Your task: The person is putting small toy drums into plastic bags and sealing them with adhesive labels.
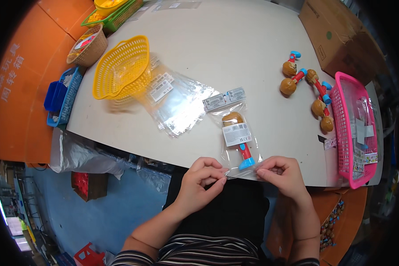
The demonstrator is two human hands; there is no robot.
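At the table's near edge lies a clear plastic bag (227, 153) with a printed header strip (224, 98) at its far end. Inside it is a small toy (244, 152) with a brown rounded top, a red stem and a blue foot. A white printed label (237, 134) covers the toy's middle. My left hand (203, 181) pinches the bag's near left corner between thumb and finger. Its near right corner is pinched by my right hand (283, 175), just beside the blue foot.
Flat clear bags (177, 104) lie fanned out left of centre, partly under a tilted yellow basket (121, 71). Several loose toys (292, 80) sit at the right, beside a pink basket (348, 128). A cardboard box (337, 37) stands behind them. Blue baskets (60, 97) line the left edge.
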